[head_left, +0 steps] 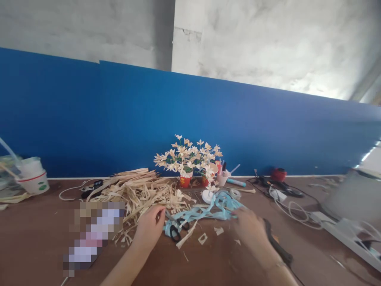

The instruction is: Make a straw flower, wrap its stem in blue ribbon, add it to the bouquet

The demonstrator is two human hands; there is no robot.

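Observation:
My left hand (150, 225) is closed in a pinch at the right edge of a pile of dry, straw-coloured husk strips (141, 190). What it pinches, if anything, cannot be made out. Close to its fingertips lie scissors with black handles (175, 234), partly over a tangle of light blue ribbon (205, 213). At the right end of that ribbon is my right hand (250, 226), smeared by motion, its fingers pointing down and left. Whether it grips the ribbon is unclear. Small pale scraps (203, 238) lie between the hands. Behind them stand cream artificial flowers (190, 153) in red cups (185, 180).
A black glue-gun-like tool (278, 246) lies beside my right forearm. Further right are white cables (300, 212) and a power strip (351, 242). A pixelated phone-like object (93, 236) lies left, near a white cup (34, 180). A blue partition (133, 119) edges the brown table.

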